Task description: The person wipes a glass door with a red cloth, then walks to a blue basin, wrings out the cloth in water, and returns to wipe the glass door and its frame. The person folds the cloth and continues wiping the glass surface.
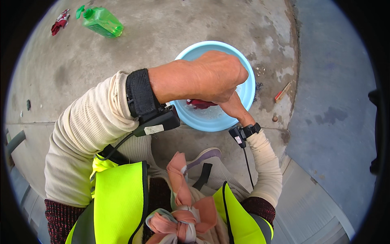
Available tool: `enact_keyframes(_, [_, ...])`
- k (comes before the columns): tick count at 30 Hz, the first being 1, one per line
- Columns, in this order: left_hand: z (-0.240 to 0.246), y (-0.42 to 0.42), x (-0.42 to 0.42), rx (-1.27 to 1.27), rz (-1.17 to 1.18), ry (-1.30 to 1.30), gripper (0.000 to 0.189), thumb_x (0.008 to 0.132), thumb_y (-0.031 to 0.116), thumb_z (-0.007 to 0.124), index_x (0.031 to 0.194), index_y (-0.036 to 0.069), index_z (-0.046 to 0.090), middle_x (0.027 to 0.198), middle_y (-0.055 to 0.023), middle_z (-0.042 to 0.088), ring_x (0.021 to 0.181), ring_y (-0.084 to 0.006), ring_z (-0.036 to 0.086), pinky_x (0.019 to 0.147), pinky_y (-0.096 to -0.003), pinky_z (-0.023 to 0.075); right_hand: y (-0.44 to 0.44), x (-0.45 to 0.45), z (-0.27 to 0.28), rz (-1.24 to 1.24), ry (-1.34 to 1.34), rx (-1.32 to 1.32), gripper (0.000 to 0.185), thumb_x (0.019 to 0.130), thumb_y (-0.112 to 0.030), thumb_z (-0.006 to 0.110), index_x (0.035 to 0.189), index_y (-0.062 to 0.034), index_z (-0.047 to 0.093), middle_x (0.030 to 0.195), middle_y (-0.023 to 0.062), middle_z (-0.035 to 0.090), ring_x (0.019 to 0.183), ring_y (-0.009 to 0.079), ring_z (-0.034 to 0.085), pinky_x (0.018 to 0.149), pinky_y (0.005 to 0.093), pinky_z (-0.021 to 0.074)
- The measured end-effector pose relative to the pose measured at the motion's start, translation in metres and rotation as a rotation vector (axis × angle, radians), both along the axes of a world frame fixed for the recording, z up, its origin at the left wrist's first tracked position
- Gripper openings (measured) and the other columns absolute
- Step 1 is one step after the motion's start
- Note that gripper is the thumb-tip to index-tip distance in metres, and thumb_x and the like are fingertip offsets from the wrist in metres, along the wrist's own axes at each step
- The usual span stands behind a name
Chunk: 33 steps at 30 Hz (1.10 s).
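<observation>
A light blue round basin (250,88) holding sudsy water stands on the concrete in front of me. My left hand (218,74) is curled into a fist above it, back of the hand upward, apparently gripping a dark red cloth (201,104) whose end shows just below. My right hand (232,105) reaches in from the lower right and meets the left hand. Its fingers are hidden behind the left hand, so its hold on the cloth is not visible. Both wrists carry black straps with small cabled devices.
A green, translucent pump bottle (102,23) lies on its side at upper left, near a red and white cloth (61,23). Right of the basin are a small red-and-tan object (282,92) and a small brown round object (275,119). Behind them, the concrete meets a grey-blue surface (329,91).
</observation>
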<state>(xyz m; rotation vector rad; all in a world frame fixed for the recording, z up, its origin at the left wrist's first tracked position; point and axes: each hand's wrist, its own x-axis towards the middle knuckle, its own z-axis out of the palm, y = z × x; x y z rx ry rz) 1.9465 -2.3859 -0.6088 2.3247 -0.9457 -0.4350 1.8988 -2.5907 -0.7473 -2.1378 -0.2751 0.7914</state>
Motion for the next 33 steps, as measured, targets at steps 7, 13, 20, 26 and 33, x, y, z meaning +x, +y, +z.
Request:
enact_keyframes(7, [-0.003,0.005,-0.004,-0.1,0.042,-0.014,0.014,0.077,0.008,0.067,0.083,-0.004,0.064,0.072,-0.0217,0.063,0.07,-0.0409,0.064,0.062,-0.0481,0.0505,-0.011,0.011,0.076,-0.221,0.114,0.265,0.024,0.097,-0.026,0.065,0.099,-0.0028,0.061,0.091,0.0018,0.065,0.084,0.0085,0.059,0.079,0.0273,0.0512])
enact_keyframes(13, [0.002,0.004,-0.006,-0.082,0.042,-0.074,0.014,0.079,0.008,0.066,0.087,-0.004,0.065,0.074,-0.0216,0.064,0.073,-0.0415,0.064,0.064,-0.0482,0.0507,-0.024,0.015,0.006,-0.298,-0.048,0.225,0.026,0.091,-0.021,0.072,0.105,-0.0033,0.059,0.095,0.0067,0.068,0.087,0.0132,0.063,0.079,0.0307,0.0525])
enact_keyframes(20, [0.002,0.006,-0.001,-0.004,0.028,-0.063,0.019,0.077,0.008,0.068,0.091,-0.004,0.066,0.076,-0.0221,0.065,0.074,-0.0417,0.065,0.066,-0.0484,0.0516,-0.005,-0.015,-0.133,0.125,-0.247,-0.388,0.039,0.087,-0.021,0.065,0.124,-0.0091,0.056,0.113,0.019,0.061,0.109,0.0412,0.06,0.091,0.0508,0.0482])
enact_keyframes(26, [0.002,0.007,0.0,0.021,0.042,-0.02,0.018,0.076,0.008,0.069,0.09,-0.003,0.066,0.078,-0.022,0.066,0.076,-0.0423,0.065,0.067,-0.0483,0.0519,0.005,-0.001,-0.093,0.106,-0.137,-0.152,0.03,0.09,-0.025,0.062,0.112,-0.0047,0.066,0.106,0.0223,0.069,0.103,0.0386,0.065,0.09,0.0485,0.0492])
enact_keyframes(33, [0.0,0.007,-0.001,-0.047,0.075,-0.056,0.015,0.076,0.008,0.066,0.088,-0.002,0.064,0.077,-0.0208,0.064,0.075,-0.0424,0.063,0.066,-0.049,0.0506,-0.008,0.011,0.039,0.009,0.329,0.189,0.031,0.092,-0.033,0.065,0.108,-0.0057,0.067,0.092,0.0153,0.068,0.081,0.0281,0.062,0.079,0.0376,0.0498])
